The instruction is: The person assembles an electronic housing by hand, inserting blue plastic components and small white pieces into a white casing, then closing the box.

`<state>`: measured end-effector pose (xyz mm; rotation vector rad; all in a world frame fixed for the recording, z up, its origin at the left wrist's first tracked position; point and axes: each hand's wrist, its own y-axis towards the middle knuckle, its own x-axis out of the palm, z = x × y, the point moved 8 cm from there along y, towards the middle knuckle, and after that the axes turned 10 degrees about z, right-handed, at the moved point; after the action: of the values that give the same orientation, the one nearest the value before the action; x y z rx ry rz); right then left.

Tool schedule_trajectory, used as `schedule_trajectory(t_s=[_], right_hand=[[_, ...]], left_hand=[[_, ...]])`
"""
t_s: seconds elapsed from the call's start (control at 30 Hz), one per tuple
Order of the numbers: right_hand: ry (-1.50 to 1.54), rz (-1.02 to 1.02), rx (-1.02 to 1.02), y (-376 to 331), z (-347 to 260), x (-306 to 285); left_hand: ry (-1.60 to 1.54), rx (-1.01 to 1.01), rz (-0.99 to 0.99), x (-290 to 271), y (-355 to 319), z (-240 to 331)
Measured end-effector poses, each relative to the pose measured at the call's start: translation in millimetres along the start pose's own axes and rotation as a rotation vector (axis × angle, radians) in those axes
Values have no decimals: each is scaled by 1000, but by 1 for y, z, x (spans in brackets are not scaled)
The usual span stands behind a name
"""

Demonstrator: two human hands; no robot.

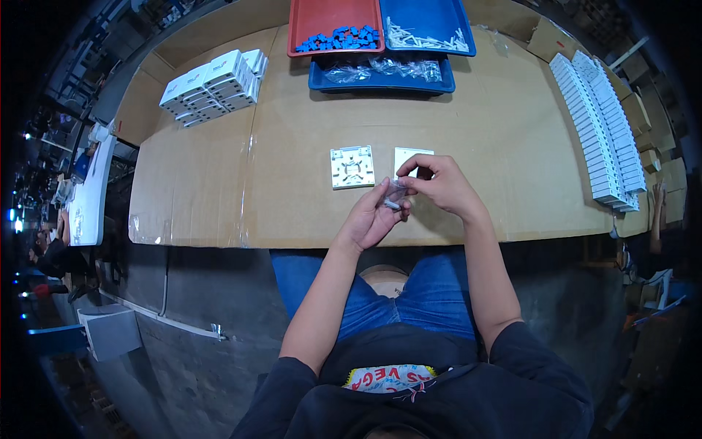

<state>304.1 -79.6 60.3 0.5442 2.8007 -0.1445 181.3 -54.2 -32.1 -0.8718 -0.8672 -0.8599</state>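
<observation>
Over the near part of the cardboard-covered table, my left hand [376, 218] is closed around a small clear plastic bag [395, 192] with a pale stick-like piece at its lower end. My right hand [439, 186] pinches the top of the same bag between thumb and finger. Just beyond my left hand lies a white square plastic housing [352, 167], its moulded inner side facing up. A second white flat square piece [413, 153] lies to its right, partly hidden behind my right hand.
A red bin [300, 22] with blue small parts and a blue bin [431, 9] with white sticks stand at the far side, above a blue tray [351, 88] of clear bags. Stacked white boxes [212, 84] are at left; rows of white housings [599, 132] line the right.
</observation>
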Motion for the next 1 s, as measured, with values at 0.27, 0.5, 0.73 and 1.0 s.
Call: schedule_trajectory(t_s=[0.27, 0.5, 0.73, 1.0], right_hand=[[-196, -167, -155, 12, -25, 2], [-240, -349, -253, 14, -23, 8], [-247, -404, -229, 11, -15, 24], [-199, -412, -113, 12, -5, 23]], left_hand=[[17, -1, -11, 2, 1, 2], [23, -8, -13, 4, 0, 0], [-6, 14, 26, -8, 4, -1], [9, 3, -3, -6, 5, -2]])
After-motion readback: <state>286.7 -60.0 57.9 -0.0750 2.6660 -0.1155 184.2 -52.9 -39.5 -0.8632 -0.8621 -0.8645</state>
